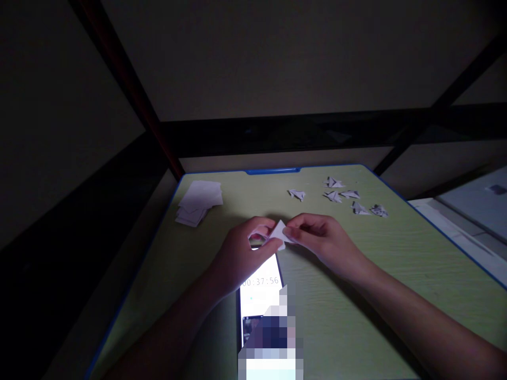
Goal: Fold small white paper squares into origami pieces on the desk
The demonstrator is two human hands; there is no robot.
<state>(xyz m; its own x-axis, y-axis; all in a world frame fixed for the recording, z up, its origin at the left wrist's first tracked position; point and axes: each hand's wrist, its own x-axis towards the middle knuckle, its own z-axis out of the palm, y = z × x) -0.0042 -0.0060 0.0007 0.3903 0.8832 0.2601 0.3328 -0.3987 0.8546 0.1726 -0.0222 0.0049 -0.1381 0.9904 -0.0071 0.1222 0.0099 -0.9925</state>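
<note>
Between my two hands is a small piece of white folded paper (279,232) with a pointed top, held just above the table. My left hand (249,248) pinches its left side, thumb in front and fingers behind. At its right edge, my right hand (317,235) grips the paper between thumb and fingertips. The rear of the paper and some fingertips are hidden. Below my hands lies a lit phone (259,295) whose screen shows timer digits; its lower part is blurred out by pixelation.
A stack of loose white paper sheets (200,195) lies at the back left of the light green table (166,295). Several small folded paper figures (332,196) are spread at the back right. A blue handle (273,170) sits on the far edge, before a dark wall.
</note>
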